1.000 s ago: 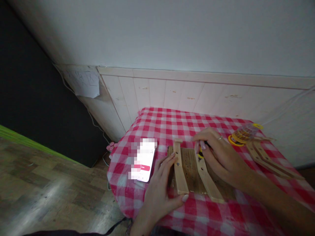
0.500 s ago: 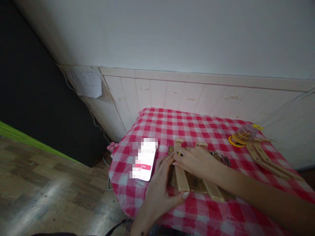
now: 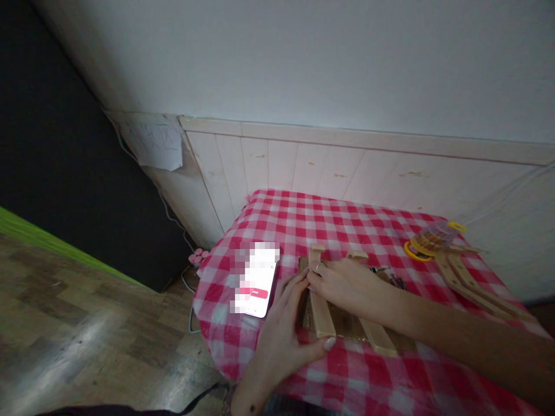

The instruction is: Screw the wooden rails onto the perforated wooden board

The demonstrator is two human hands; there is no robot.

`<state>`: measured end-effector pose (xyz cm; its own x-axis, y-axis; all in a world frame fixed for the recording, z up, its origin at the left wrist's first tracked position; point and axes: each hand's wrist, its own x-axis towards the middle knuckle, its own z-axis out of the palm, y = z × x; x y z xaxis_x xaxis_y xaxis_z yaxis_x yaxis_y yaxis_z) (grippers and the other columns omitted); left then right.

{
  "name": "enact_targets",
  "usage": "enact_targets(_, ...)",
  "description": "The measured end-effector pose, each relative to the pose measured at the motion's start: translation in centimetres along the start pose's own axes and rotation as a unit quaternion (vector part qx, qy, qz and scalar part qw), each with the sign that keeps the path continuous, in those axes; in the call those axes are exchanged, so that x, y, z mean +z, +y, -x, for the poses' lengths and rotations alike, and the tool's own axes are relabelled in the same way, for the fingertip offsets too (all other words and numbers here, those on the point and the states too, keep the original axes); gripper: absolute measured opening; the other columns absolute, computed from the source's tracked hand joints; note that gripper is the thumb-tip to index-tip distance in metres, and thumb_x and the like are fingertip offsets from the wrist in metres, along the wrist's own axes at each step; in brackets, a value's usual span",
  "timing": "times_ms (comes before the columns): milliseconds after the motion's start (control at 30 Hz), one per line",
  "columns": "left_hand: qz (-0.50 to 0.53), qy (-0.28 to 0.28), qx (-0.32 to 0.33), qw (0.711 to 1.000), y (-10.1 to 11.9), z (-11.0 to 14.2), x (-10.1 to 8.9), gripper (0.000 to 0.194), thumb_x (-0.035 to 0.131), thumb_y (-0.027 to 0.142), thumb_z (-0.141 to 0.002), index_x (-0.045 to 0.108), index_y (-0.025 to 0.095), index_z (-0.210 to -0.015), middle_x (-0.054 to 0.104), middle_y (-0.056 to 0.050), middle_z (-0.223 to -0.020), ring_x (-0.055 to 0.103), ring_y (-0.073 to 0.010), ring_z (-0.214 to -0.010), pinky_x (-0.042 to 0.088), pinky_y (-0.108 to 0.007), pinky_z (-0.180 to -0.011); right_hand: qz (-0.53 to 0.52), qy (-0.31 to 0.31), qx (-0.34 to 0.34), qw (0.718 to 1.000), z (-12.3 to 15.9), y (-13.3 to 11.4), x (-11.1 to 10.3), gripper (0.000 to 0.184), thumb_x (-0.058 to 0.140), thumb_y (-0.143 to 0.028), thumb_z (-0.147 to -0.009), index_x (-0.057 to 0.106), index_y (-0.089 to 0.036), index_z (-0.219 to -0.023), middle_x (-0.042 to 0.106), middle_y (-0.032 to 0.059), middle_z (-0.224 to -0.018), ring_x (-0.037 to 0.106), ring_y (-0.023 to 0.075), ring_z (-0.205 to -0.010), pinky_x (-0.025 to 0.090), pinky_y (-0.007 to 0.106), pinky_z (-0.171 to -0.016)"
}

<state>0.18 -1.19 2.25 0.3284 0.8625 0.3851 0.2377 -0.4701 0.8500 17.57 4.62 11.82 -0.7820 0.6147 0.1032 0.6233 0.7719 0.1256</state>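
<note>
on a red-checked tablecloth (image 3: 347, 225), the left hand (image 3: 280, 346) grips a wooden board (image 3: 342, 326), right hand (image 3: 349, 283) atop, grip unclear

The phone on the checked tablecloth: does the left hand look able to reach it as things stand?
Probably yes: the left hand rests against the wooden slat, right beside the phone, and nothing stands between them.

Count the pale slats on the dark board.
2: the left slat by the left hand, and the right slat further right. The right hand lies across both, so others may be hidden.
</note>
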Motion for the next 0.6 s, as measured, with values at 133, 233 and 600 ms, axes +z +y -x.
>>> enact_targets(133,-0.001,-0.002,0.001,1.000,0.0,-0.1,-0.1,0.079,0.065,0.061,-0.088,0.037,0.023,-0.151,0.042,-0.015,-0.155,0.036,-0.0370,-0.145,0.034,-0.061,-0.117,-0.054,-0.027,0.011,0.998,0.2,1.0,-1.4,0.018,0.049,-0.013,-0.097,0.064,-0.018,-0.103,0.072,0.0128,-0.107,0.070,0.0198,-0.068,0.055,0.032,-0.055)
enact_targets(233,0.015,-0.012,-0.006,1.000,0.3,-0.3,-0.2,0.080,0.066,0.062,-0.088,0.037,0.023,-0.151,0.041,-0.014,-0.156,0.036,-0.0372,-0.145,0.034,-0.060,-0.117,-0.179,0.016,0.041,0.983,0.6,1.7,-3.6,0.027,0.039,-0.022,-0.104,0.052,-0.017,-0.127,0.069,0.0145,-0.115,0.071,0.0230,-0.098,0.059,0.037,-0.080)
enact_targets(600,-0.006,-0.040,-0.019,0.999,0.4,-0.2,-0.5,0.086,0.067,0.065,-0.087,0.031,0.031,-0.157,0.033,-0.010,-0.162,0.029,-0.0375,-0.149,0.030,-0.061,-0.120,-0.265,0.180,0.063,0.945,2.2,2.6,-4.1,0.018,0.048,-0.027,-0.100,0.057,-0.024,-0.116,0.073,0.0080,-0.101,0.072,0.0221,-0.087,0.059,0.034,-0.074)
